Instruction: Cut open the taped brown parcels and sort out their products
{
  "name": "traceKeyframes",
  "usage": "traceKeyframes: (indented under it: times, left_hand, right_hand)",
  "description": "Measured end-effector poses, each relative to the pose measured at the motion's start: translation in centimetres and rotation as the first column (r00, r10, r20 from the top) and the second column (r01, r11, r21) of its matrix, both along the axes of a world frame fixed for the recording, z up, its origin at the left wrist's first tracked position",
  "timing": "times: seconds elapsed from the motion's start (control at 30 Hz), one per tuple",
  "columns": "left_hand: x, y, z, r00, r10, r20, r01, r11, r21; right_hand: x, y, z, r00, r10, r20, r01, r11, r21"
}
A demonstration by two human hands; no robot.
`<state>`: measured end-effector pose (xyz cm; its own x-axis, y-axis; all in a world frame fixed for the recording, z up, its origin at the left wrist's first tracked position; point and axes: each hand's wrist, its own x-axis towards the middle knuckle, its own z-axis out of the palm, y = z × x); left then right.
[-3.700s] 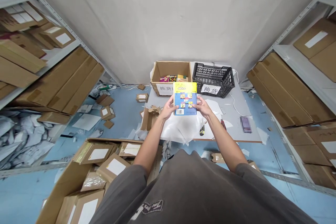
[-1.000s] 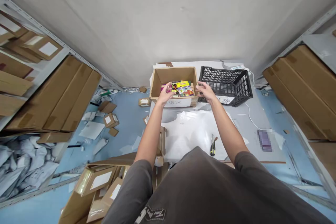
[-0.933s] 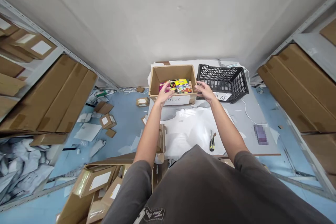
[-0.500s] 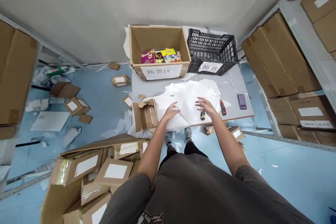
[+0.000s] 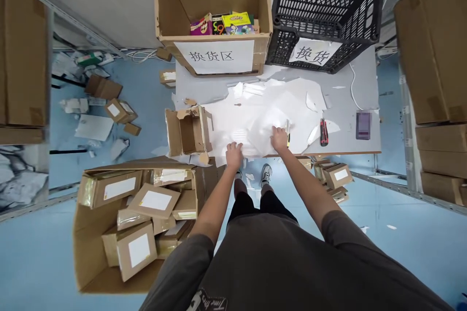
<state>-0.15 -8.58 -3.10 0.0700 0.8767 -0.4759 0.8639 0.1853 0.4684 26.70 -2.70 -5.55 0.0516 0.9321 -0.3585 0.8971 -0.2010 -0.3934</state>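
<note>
My left hand [image 5: 234, 154] rests at the table's front edge on white paper [image 5: 222, 126], fingers a little bent and apart, holding nothing I can see. Farther right, my right hand [image 5: 279, 139] is low over a crumpled, translucent white sheet [image 5: 264, 124], its fingers spread and touching the sheet. Just beside that hand lies a yellow-and-black utility knife [image 5: 288, 139], partly hidden by it. A red-and-black utility knife [image 5: 324, 133] lies more to the right. Left of my left hand stands an opened small cardboard box [image 5: 206, 129] with torn flaps.
At the table's back are a labelled cardboard box [image 5: 168, 24] with colourful packs [image 5: 237, 22] and a black plastic crate [image 5: 328, 31]. A purple blurred item [image 5: 363, 125] lies at right. A large carton [image 5: 82, 238] of parcels stands on the floor at left. Shelved boxes [image 5: 430, 58] flank the right.
Both hands have come down from above the table onto the white sheets. The view has tilted and shifted closer to the table. The utility knives appear to lie where they were.
</note>
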Motion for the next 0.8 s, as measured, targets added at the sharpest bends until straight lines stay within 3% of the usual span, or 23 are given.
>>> traceKeyframes:
  times: [0.1, 0.2, 0.27, 0.37, 0.47, 0.57, 0.63, 0.73, 0.8]
  left_hand:
    - [0.2, -0.2, 0.2, 0.996, 0.072, 0.047, -0.074, 0.996, 0.045]
    - [0.0, -0.1, 1.8, 0.975, 0.187, 0.118, -0.201, 0.972, 0.119]
    - [0.0, 0.1, 3.8, 0.959, 0.232, 0.161, -0.261, 0.948, 0.183]
    - [0.3, 0.2, 8.0, 0.941, 0.232, 0.248, -0.296, 0.918, 0.265]
    - [0.8, 0.3, 12.5, 0.897, 0.195, 0.398, -0.334, 0.887, 0.319]
    - [0.4, 0.8, 16.1, 0.787, 0.151, 0.598, -0.395, 0.868, 0.301]
    - [-0.9, 1.3, 17.9, 0.675, 0.112, 0.729, -0.395, 0.890, 0.229]
    - [-4.5, 2.1, 19.8, 0.502, 0.054, 0.863, -0.277, 0.956, 0.101]
    - [-7.7, 2.3, 20.8, 0.454, 0.038, 0.890, -0.245, 0.966, 0.084]
  right_hand:
    - [-0.2, -0.2, 0.8, 0.997, 0.050, 0.058, -0.049, 0.999, -0.015]
    - [-0.6, -0.7, 3.2, 0.997, 0.065, 0.041, -0.067, 0.997, 0.045]
    - [-1.1, -1.2, 5.8, 0.998, 0.048, -0.033, -0.043, 0.988, 0.147]
    - [-2.8, -2.4, 10.4, 0.971, 0.036, -0.235, 0.034, 0.957, 0.290]
    - [-5.5, -3.6, 15.0, 0.865, 0.064, -0.497, 0.091, 0.955, 0.282]
    - [-8.9, -4.2, 18.3, 0.726, 0.088, -0.682, 0.063, 0.979, 0.193]
    - [-11.3, -4.0, 19.7, 0.656, 0.056, -0.753, 0.071, 0.988, 0.136]
    - [-14.6, -2.7, 21.1, 0.587, -0.054, -0.808, 0.184, 0.981, 0.068]
    - [-16.6, -1.5, 22.0, 0.593, -0.110, -0.798, 0.246, 0.968, 0.049]
